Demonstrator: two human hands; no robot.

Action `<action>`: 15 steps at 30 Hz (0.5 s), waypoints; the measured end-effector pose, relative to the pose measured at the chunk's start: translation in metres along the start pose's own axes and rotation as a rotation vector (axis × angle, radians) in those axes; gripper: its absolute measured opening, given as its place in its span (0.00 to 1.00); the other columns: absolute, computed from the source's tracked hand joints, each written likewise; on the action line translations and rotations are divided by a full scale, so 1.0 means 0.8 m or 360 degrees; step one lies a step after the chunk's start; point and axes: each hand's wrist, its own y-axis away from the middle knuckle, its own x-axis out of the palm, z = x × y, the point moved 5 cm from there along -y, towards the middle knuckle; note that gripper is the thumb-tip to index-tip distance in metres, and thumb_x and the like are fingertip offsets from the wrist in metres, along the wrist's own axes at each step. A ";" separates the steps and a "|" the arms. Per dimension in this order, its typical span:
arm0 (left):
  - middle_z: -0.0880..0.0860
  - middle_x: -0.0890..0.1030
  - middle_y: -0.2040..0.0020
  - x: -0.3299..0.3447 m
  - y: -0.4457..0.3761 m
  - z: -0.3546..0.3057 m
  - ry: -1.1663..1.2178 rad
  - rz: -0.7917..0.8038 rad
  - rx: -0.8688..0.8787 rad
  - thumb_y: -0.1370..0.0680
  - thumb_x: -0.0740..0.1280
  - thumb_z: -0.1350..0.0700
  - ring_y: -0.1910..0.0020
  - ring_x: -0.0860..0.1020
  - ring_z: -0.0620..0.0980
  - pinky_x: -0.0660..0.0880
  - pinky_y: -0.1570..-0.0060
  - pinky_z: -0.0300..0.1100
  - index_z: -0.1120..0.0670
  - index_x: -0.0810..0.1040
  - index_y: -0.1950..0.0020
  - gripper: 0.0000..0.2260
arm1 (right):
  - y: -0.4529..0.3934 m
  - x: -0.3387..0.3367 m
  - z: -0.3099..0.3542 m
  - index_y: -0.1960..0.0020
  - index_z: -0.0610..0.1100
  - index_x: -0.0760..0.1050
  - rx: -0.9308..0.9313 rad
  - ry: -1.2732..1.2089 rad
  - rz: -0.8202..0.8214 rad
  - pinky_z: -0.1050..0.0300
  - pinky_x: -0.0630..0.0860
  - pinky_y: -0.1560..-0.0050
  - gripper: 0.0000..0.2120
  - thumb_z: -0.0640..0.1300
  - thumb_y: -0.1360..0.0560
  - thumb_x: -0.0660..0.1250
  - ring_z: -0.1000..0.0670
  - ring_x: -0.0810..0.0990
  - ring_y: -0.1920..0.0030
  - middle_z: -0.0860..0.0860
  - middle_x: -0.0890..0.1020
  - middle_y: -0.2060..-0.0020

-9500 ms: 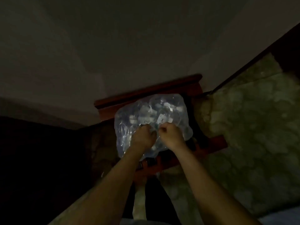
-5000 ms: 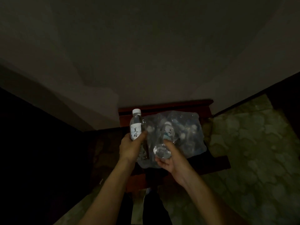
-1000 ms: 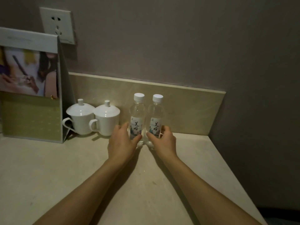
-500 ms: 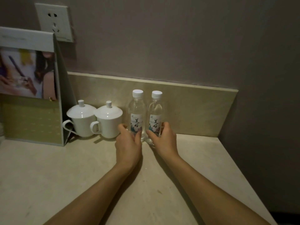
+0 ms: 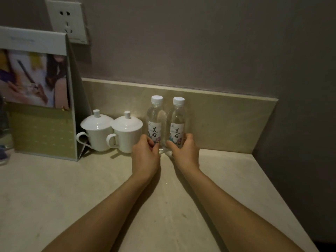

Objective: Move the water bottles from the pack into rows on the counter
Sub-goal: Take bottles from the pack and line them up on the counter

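1. Standing upright at the back of the worktop (image 5: pixel 181 206), the left bottle (image 5: pixel 156 122) and the right bottle (image 5: pixel 177 122) sit side by side, touching or nearly so, just in front of the stone upstand (image 5: pixel 227 120).
2. Left hand (image 5: pixel 145 157): fingers curled round the lower body of the left bottle, holding it near its base.
3. Right hand (image 5: pixel 185 153): fingers wrapped round the lower part of the right bottle in the same way.
4. Risk, release: both bottles are tall and narrow; a hand drawn away with a finger dragging on the label could probably tip one, and it would strike its neighbour.
5. Risk, neighbours: the nearer lidded cup (image 5: pixel 127 133) stands just beside the left bottle, with a second lidded cup (image 5: pixel 98 131) beyond it. A sideways nudge of the left bottle could knock the cup or shake its loose lid.
6. Risk, row: a bottle released slightly askew would likely skew the line that later bottles follow.
7. Surroundings: a standing display card (image 5: pixel 38 95) and a wall socket (image 5: pixel 67 20) lie to the left, well apart from the bottles. The pack is not in view.
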 end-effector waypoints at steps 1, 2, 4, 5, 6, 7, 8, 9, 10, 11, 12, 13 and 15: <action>0.49 0.75 0.67 0.000 -0.001 0.000 0.0012 0.0000 0.0002 0.24 0.70 0.59 0.68 0.73 0.48 0.66 0.67 0.39 0.57 0.72 0.60 0.08 | 0.000 0.001 0.000 0.41 0.45 0.69 0.0004 0.0009 -0.0013 0.41 0.78 0.45 0.24 0.56 0.28 0.73 0.43 0.80 0.44 0.47 0.80 0.42; 0.49 0.75 0.67 0.000 -0.001 0.000 0.0020 -0.0004 -0.0001 0.24 0.70 0.60 0.68 0.73 0.48 0.66 0.67 0.39 0.57 0.73 0.60 0.08 | 0.000 0.002 0.000 0.41 0.45 0.68 0.0002 0.0025 -0.0022 0.42 0.78 0.45 0.24 0.55 0.28 0.73 0.43 0.80 0.44 0.47 0.80 0.42; 0.50 0.76 0.67 0.002 -0.002 0.000 0.0023 -0.0012 -0.0015 0.24 0.70 0.60 0.67 0.74 0.49 0.68 0.66 0.40 0.58 0.73 0.60 0.07 | -0.001 0.004 0.001 0.41 0.45 0.68 -0.0008 0.0054 -0.0040 0.43 0.78 0.46 0.22 0.55 0.27 0.72 0.43 0.80 0.44 0.47 0.79 0.41; 0.50 0.76 0.67 0.003 -0.003 0.000 0.0026 -0.0014 -0.0023 0.24 0.69 0.60 0.66 0.75 0.50 0.69 0.64 0.42 0.58 0.73 0.60 0.07 | 0.000 0.004 0.001 0.42 0.45 0.68 -0.0014 0.0066 -0.0048 0.44 0.78 0.46 0.22 0.55 0.27 0.72 0.43 0.80 0.44 0.47 0.79 0.41; 0.51 0.76 0.67 0.004 -0.004 0.000 0.0028 -0.0015 -0.0024 0.24 0.69 0.60 0.65 0.75 0.51 0.70 0.64 0.43 0.58 0.73 0.59 0.07 | 0.000 0.005 0.001 0.42 0.46 0.68 -0.0018 0.0076 -0.0055 0.45 0.78 0.47 0.21 0.55 0.27 0.71 0.44 0.80 0.45 0.48 0.79 0.42; 0.51 0.76 0.66 0.005 -0.005 0.000 0.0029 -0.0016 -0.0019 0.24 0.69 0.60 0.65 0.76 0.51 0.71 0.64 0.43 0.58 0.73 0.59 0.07 | 0.000 0.005 0.001 0.42 0.46 0.68 -0.0021 0.0083 -0.0059 0.46 0.78 0.48 0.21 0.55 0.27 0.71 0.44 0.80 0.45 0.48 0.79 0.42; 0.51 0.77 0.66 0.005 -0.005 0.000 0.0029 -0.0015 -0.0011 0.24 0.69 0.60 0.65 0.76 0.51 0.71 0.64 0.43 0.58 0.73 0.59 0.07 | 0.000 0.005 0.001 0.42 0.46 0.68 -0.0022 0.0087 -0.0055 0.47 0.78 0.49 0.21 0.55 0.26 0.71 0.44 0.80 0.45 0.48 0.79 0.42; 0.51 0.77 0.66 0.006 -0.005 0.000 0.0027 -0.0012 -0.0004 0.24 0.69 0.59 0.65 0.77 0.51 0.72 0.64 0.44 0.58 0.73 0.59 0.07 | 0.000 0.005 0.001 0.42 0.46 0.68 -0.0020 0.0087 -0.0047 0.47 0.78 0.49 0.21 0.55 0.26 0.71 0.45 0.80 0.45 0.48 0.79 0.42; 0.52 0.78 0.65 0.006 -0.005 0.000 0.0023 -0.0007 0.0002 0.23 0.69 0.59 0.65 0.77 0.52 0.74 0.63 0.45 0.58 0.74 0.59 0.07 | 0.000 0.005 0.001 0.41 0.46 0.68 -0.0015 0.0082 -0.0038 0.46 0.79 0.48 0.21 0.55 0.26 0.71 0.45 0.80 0.44 0.48 0.79 0.42; 0.52 0.78 0.65 0.007 -0.005 0.000 0.0016 -0.0004 0.0009 0.23 0.69 0.59 0.64 0.77 0.52 0.74 0.63 0.45 0.58 0.74 0.58 0.07 | 0.000 0.005 0.001 0.41 0.46 0.68 -0.0010 0.0075 -0.0033 0.45 0.79 0.46 0.21 0.54 0.26 0.71 0.44 0.80 0.44 0.47 0.80 0.41; 0.52 0.78 0.65 0.007 -0.005 0.000 0.0008 -0.0002 0.0016 0.23 0.69 0.59 0.64 0.77 0.51 0.74 0.63 0.45 0.58 0.74 0.58 0.06 | 0.000 0.005 0.002 0.41 0.46 0.68 -0.0007 0.0068 -0.0033 0.44 0.79 0.46 0.21 0.54 0.26 0.72 0.44 0.80 0.44 0.47 0.80 0.41; 0.52 0.77 0.65 0.007 -0.006 0.000 0.0001 0.0001 0.0022 0.23 0.69 0.59 0.64 0.77 0.51 0.73 0.64 0.43 0.58 0.74 0.58 0.06 | 0.001 0.005 0.002 0.40 0.46 0.68 -0.0006 0.0068 -0.0037 0.44 0.79 0.45 0.21 0.54 0.26 0.71 0.44 0.80 0.43 0.47 0.80 0.41; 0.50 0.76 0.66 0.006 -0.006 0.000 -0.0003 0.0002 0.0031 0.24 0.69 0.60 0.66 0.75 0.49 0.68 0.67 0.38 0.57 0.73 0.59 0.07 | 0.002 0.005 0.003 0.40 0.46 0.68 0.0000 0.0080 -0.0045 0.44 0.79 0.45 0.21 0.54 0.26 0.71 0.44 0.80 0.43 0.47 0.80 0.41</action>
